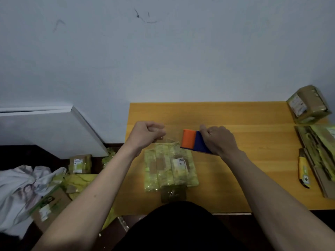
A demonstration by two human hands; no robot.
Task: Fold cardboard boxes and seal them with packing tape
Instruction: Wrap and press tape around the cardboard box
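A cardboard box (170, 167) wrapped in yellow-green tape, with a white label on top, lies on the wooden table (253, 142) in front of me. My right hand (220, 139) grips an orange and blue tape dispenser (194, 141) just past the box's far right corner. My left hand (147, 133) is raised over the box's far left corner, fingers curled and pinching the end of a clear tape strip (169, 137) that stretches across to the dispenser.
A taped box (308, 104) stands at the table's far right corner. Flattened cardboard (319, 156) and a yellow utility knife (304, 171) lie along the right edge. On the floor at left are more boxes (80, 163), a white cloth (20, 192) and a leaning white board (54, 129).
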